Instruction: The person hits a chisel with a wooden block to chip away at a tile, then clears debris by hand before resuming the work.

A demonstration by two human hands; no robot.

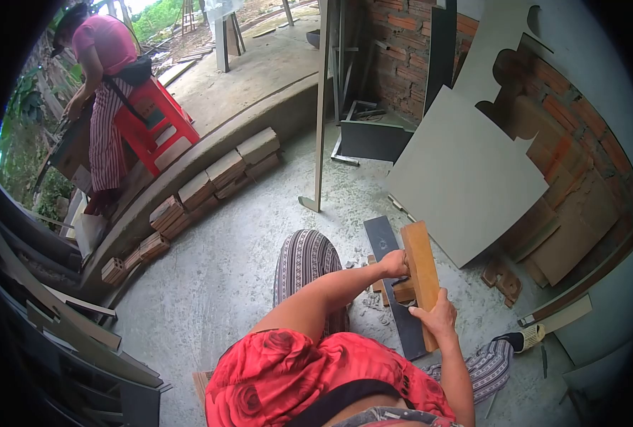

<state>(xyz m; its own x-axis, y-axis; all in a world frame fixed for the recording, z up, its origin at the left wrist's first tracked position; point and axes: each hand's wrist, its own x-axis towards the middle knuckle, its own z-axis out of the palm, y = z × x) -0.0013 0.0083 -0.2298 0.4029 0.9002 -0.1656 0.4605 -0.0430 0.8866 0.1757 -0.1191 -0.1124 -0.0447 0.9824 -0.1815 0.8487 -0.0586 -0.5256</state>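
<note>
A thick orange-brown wooden board (419, 260) is held tilted in front of me, slanting across a long dark grey board (380, 235) low over the floor. My left hand (395, 264) is closed at its left edge, towards the upper half. Lower down, my right hand (439, 315) grips the same wooden board, thumb on the near side; some of those fingers are hidden behind it. Small wooden blocks (404, 290) show beside and under the boards, with pale scraps (377, 317) scattered around them on the concrete floor (210, 285).
A large pale panel (466, 178) leans at the right near the brick wall (402, 57). Stacked bricks (224, 171) line the raised ledge. An upright post (321, 107) stands ahead. Another person (107, 50) sits on a red stool (160, 121). Dark panels (139, 402) lie at left.
</note>
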